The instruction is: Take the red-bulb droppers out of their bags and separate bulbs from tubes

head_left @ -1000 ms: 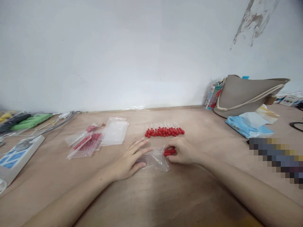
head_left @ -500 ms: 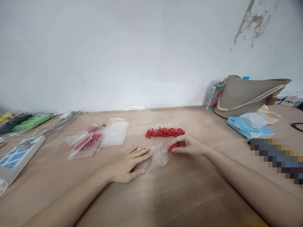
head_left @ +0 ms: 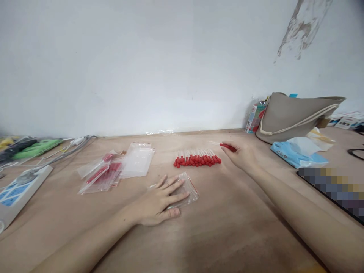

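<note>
My left hand lies flat with its fingers spread, pressing a clear zip bag onto the table. The bag's mouth, with its red line, faces right. Pinched in my right hand are red-bulbed droppers, their thin clear tubes pointing left; their exact number is hard to make out. Just left of that hand, a row of red-bulbed droppers rests on the table, bulbs toward me and clear tubes toward the wall.
Flat zip bags lie left of the row, beside filled bags with red contents. A power strip and cables occupy the far left. On the right are a grey bag, a bottle and a blue tissue pack.
My right hand has moved up and right, away from the bag's mouth, with red-bulbed droppers in it. The bag now lies flatter under my left hand.
</note>
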### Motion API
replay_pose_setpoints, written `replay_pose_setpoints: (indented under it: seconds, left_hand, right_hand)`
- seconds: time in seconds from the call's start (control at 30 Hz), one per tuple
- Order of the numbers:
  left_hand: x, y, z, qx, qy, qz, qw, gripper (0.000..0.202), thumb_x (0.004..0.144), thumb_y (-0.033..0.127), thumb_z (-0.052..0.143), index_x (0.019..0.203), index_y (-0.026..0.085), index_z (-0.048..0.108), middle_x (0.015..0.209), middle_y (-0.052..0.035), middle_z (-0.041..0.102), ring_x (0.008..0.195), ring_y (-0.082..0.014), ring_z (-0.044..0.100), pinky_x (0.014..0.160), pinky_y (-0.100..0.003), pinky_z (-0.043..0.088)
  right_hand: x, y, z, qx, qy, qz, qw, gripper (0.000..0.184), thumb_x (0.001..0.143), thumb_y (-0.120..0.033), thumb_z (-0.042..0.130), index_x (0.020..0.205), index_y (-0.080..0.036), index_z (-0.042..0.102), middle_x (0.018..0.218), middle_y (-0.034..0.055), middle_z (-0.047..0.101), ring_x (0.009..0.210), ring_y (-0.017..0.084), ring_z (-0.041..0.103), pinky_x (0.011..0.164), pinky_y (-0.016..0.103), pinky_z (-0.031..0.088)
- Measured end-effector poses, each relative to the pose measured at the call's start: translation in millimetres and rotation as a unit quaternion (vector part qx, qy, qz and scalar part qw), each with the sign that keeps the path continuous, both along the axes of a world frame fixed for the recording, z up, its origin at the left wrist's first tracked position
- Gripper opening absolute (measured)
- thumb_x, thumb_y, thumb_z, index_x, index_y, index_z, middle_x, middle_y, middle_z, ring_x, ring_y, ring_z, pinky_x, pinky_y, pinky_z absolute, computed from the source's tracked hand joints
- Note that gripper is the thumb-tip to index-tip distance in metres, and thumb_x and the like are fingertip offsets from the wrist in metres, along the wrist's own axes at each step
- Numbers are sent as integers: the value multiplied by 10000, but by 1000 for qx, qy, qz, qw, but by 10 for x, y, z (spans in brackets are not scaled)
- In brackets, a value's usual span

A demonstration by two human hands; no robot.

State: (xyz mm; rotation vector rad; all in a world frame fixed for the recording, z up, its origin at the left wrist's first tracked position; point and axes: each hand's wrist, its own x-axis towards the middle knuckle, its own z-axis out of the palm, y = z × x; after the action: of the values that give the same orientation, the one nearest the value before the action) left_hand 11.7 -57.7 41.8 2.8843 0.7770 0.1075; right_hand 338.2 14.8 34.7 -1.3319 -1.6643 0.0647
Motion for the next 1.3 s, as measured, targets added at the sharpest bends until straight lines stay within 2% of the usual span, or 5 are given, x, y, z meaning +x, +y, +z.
replay_pose_setpoints:
  seconds: [0.3, 0.6, 0.83, 1.03, 1.3]
  left_hand:
    - [76, -76, -203, -65, 2, 279, 958, 529, 867, 562, 204, 1344, 339, 261, 1454, -71, 107, 1323, -309, 31, 984, -630, 41]
    - [-42, 143, -175, 14, -108, 383, 917, 398, 827, 536, 359, 1093, 288, 522, 1276, -54, 427, 1218, -271, 333, 980, -559, 190]
    - [-101, 166, -175, 52, -174, 361, 915, 312, 729, 369, 532, 993, 209, 490, 1105, -66, 446, 1041, -243, 445, 885, -413, 367]
    - [-180, 219, -166, -49, -224, 373, 899, 287, 650, 338, 596, 853, 197, 452, 924, -22, 439, 714, -143, 504, 652, -301, 449]
    - [-237, 269, -27, -216, -255, 380, 863, 256, 631, 348, 610, 783, 175, 498, 558, 52, 460, 488, -101, 444, 468, -206, 339]
  right_hand:
    - [-162, 91, -152, -33, -274, 50, 960, 242, 830, -203, 398, 928, -185, 618, 930, 76, 657, 866, 189, 601, 719, 248, 431]
    - [-190, 36, -175, -38, -382, 62, 921, 327, 872, -250, 358, 1139, -138, 507, 1136, 124, 572, 959, 226, 565, 797, 317, 430]
    - [-123, 33, -187, 2, -270, 34, 962, 315, 868, -302, 367, 914, -166, 647, 986, 93, 625, 896, 209, 568, 802, 335, 438]
    - [-91, 42, -299, -20, -246, 49, 968, 308, 858, -319, 397, 788, -186, 666, 754, 73, 640, 733, 183, 567, 715, 314, 428]
    - [-174, -48, -295, 60, -177, -8, 982, 249, 829, -354, 456, 862, -179, 630, 855, 81, 620, 856, 213, 544, 774, 350, 406]
